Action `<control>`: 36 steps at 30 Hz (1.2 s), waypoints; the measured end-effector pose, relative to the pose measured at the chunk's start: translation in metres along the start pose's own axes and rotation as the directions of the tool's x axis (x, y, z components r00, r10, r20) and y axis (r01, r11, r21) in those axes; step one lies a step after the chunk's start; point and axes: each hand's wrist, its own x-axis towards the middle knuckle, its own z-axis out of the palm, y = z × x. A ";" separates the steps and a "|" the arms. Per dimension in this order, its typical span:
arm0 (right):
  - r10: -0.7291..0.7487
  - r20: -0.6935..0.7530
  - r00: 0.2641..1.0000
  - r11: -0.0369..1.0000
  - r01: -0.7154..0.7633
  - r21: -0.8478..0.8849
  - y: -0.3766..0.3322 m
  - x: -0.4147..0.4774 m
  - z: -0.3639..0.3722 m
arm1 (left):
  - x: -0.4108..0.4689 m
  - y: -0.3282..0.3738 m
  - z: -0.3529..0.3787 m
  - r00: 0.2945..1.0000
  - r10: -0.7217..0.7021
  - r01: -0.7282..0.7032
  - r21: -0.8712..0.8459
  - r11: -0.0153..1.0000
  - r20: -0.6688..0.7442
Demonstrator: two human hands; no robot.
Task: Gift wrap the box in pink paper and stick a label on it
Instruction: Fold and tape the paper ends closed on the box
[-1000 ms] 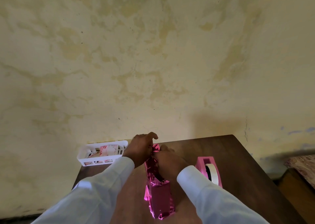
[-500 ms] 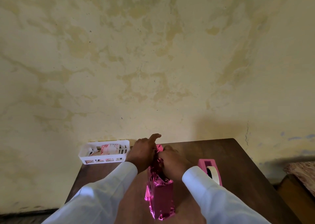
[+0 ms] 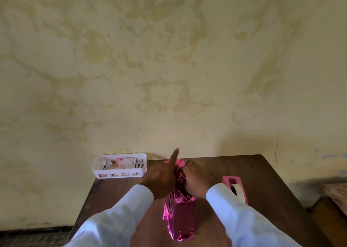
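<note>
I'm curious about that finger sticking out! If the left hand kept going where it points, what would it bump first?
Probably the wall behind the table. The left hand aims its forefinger away, beside the pink paper, and nothing else shows in that line, though depth is unclear.

A dark brown wooden tabletop stands pushed against a cream wall that is mottled with yellowish stains and scattered dark specks. A thin crack runs down the wall just above the tabletop's far right corner. A white plastic basket with slotted sides sits at the far left corner, overhanging the edge and close to the wall. At the right edge, patterned fabric lies over a lower piece of wooden furniture. Dark floor shows bottom left.
</note>
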 end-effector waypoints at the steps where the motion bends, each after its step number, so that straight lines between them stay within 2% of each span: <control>1: -0.003 -0.007 1.000 1.000 0.003 0.007 0.001 0.000 0.000 | 0.002 0.001 -0.003 1.000 -0.014 0.014 -0.007 1.000 0.017; 9: 0.023 0.040 0.999 1.000 -0.022 -0.022 0.002 0.002 0.003 | 0.032 0.006 -0.038 0.939 -0.161 0.187 -0.060 0.980 0.303; 12: 0.027 0.034 0.999 0.999 -0.028 0.023 0.004 0.000 0.002 | 0.033 0.007 -0.039 0.915 -0.191 0.232 -0.078 0.970 0.354; 15: 0.036 0.005 0.999 0.994 -0.037 0.105 0.008 -0.002 0.003 | 0.026 0.013 -0.035 0.932 -0.197 0.207 -0.003 0.978 0.305; 17: 0.051 -0.054 0.997 0.975 -0.039 0.218 0.012 -0.006 0.006 | 0.021 0.014 -0.031 0.953 -0.201 0.207 0.000 0.978 0.228; 21: 0.172 -0.171 0.970 0.897 -0.082 0.434 0.030 -0.022 0.014 | 0.014 0.016 -0.021 0.972 -0.218 0.216 0.028 0.976 0.084; 23: 0.271 -0.182 0.945 0.839 -0.140 0.526 0.047 -0.029 0.017 | 0.016 0.018 -0.019 0.972 -0.228 0.225 0.059 0.973 0.053; 25: 0.395 -0.132 0.909 0.757 -0.241 0.608 0.068 -0.037 0.017 | 0.020 0.020 -0.019 0.971 -0.228 0.220 0.105 0.970 0.067; 29: 0.657 -0.058 0.751 0.610 -0.486 0.626 0.123 -0.061 0.018 | 0.028 0.025 -0.024 0.966 -0.232 0.206 0.210 0.956 0.111; 33: 0.762 0.018 0.648 0.547 -0.657 0.519 0.163 -0.093 0.025 | 0.036 0.027 -0.028 0.957 -0.246 0.202 0.251 0.946 0.156; 36: 0.810 0.066 0.583 0.454 -0.693 0.561 0.180 -0.111 0.035 | 0.040 0.029 -0.027 0.957 -0.235 0.174 0.309 0.935 0.172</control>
